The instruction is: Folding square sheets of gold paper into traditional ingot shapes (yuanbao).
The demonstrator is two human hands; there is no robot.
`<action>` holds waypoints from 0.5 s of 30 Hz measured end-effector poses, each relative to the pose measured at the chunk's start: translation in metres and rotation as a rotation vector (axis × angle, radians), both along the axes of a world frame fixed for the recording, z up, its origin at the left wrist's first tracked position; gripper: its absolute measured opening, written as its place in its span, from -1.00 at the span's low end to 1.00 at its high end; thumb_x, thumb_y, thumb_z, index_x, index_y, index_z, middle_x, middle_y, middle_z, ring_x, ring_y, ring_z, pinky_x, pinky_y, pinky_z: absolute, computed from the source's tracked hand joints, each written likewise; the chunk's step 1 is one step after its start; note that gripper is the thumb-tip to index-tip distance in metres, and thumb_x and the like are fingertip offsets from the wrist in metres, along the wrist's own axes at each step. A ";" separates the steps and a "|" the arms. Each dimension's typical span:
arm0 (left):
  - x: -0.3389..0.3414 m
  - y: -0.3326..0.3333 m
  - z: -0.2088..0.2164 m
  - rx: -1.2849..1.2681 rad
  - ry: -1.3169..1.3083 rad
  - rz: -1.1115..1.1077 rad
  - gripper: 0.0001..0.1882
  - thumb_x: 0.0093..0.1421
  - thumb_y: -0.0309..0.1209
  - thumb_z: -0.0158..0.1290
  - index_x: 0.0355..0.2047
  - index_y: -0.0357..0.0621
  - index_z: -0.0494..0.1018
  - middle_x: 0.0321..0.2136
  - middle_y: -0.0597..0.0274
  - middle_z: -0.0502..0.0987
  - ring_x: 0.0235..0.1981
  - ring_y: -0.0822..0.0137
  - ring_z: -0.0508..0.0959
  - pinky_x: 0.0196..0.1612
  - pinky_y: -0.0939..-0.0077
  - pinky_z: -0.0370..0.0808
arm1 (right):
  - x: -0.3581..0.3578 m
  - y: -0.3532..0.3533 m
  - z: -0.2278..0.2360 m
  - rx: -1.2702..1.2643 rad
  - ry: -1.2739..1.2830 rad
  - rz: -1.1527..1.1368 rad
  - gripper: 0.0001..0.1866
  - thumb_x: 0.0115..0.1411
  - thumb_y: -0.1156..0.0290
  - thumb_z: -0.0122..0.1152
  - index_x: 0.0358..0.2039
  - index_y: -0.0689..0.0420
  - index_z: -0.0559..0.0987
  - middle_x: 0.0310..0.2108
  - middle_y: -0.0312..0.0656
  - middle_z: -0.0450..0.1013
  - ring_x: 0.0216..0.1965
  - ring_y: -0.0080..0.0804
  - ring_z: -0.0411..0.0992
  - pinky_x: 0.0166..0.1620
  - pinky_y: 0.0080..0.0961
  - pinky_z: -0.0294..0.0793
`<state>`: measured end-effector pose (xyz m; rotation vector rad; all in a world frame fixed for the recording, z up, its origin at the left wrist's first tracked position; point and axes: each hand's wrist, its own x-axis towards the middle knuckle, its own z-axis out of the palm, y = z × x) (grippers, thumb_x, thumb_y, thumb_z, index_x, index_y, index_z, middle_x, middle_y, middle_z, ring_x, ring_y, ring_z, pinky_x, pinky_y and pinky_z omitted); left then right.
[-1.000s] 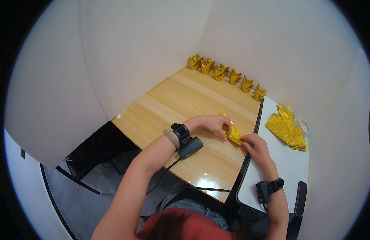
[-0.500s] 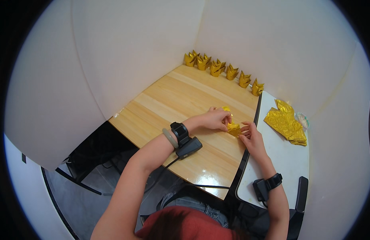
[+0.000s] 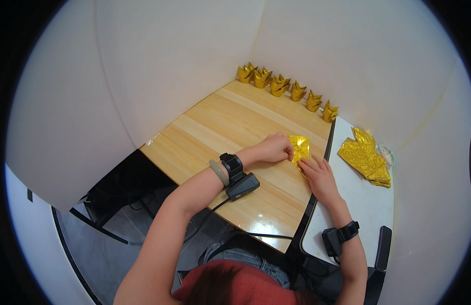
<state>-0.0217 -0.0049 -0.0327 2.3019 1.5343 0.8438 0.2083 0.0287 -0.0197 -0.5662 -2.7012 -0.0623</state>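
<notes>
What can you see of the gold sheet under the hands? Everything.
The gold sheet is shiny, foil-like paper with an embossed pattern, partly folded into a roughly rectangular shape. It lies flat on the wooden table near its right edge. The left hand presses its left side; the right hand touches its lower edge with its fingertips.

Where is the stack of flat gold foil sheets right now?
In the head view, the stack of flat gold foil sheets lies on the white side table, right of the wooden table, beyond the right hand.
</notes>
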 end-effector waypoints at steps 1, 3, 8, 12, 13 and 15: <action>0.004 0.000 0.002 0.007 0.016 0.023 -0.90 -0.10 -0.34 0.12 -0.52 0.00 0.52 -0.41 0.25 0.46 -0.23 0.16 0.35 -0.13 0.37 0.29 | 0.006 0.005 -0.008 -0.098 -0.094 0.000 -0.48 0.07 0.25 0.15 0.07 0.03 0.33 0.12 -0.08 0.18 0.12 -0.09 0.12 0.15 -0.31 0.10; 0.003 -0.002 0.001 0.013 0.034 0.057 -0.89 -0.10 -0.31 0.11 -0.53 -0.01 0.53 -0.41 0.21 0.46 -0.22 0.15 0.36 -0.13 0.36 0.30 | 0.003 -0.004 -0.006 -0.124 -0.057 0.039 -0.50 0.11 0.18 0.09 0.06 0.05 0.33 0.11 -0.08 0.20 0.09 -0.09 0.14 0.15 -0.31 0.10; 0.004 -0.009 0.000 0.011 0.172 0.153 -0.76 -0.09 -0.22 0.14 -0.37 0.06 0.50 -0.26 0.14 0.39 -0.09 0.11 0.28 -0.06 0.26 0.24 | -0.010 -0.031 0.026 -0.344 -0.065 0.094 -0.49 0.12 0.18 0.08 0.06 0.13 0.34 0.07 -0.06 0.24 0.03 -0.12 0.18 0.13 -0.31 0.11; -0.003 -0.008 0.001 -0.045 0.091 0.071 -0.70 -0.10 -0.21 0.17 -0.30 0.11 0.47 -0.23 0.17 0.36 -0.03 0.11 0.22 0.00 0.22 0.17 | -0.005 -0.025 0.029 -0.659 -0.031 -0.001 -0.48 -0.05 0.43 0.13 0.01 0.12 0.36 0.01 -0.03 0.27 0.03 -0.08 0.14 0.13 -0.33 0.11; -0.001 -0.005 0.003 -0.076 0.060 0.021 -0.70 -0.11 -0.23 0.17 -0.30 0.12 0.49 -0.21 0.19 0.36 -0.02 0.11 0.21 0.03 0.23 0.13 | 0.004 -0.013 0.018 -0.412 0.058 0.094 -0.46 -0.12 0.51 0.14 -0.01 0.10 0.37 0.01 -0.04 0.26 0.06 -0.09 0.11 0.14 -0.34 0.10; -0.005 -0.003 0.003 -0.114 0.031 -0.014 -0.70 -0.11 -0.25 0.18 -0.30 0.13 0.50 -0.19 0.22 0.36 -0.02 0.12 0.20 0.06 0.23 0.10 | 0.010 -0.003 0.009 -0.298 0.136 0.010 -0.44 -0.17 0.54 0.13 -0.04 0.08 0.38 0.02 -0.07 0.26 0.07 -0.08 0.09 0.15 -0.33 0.09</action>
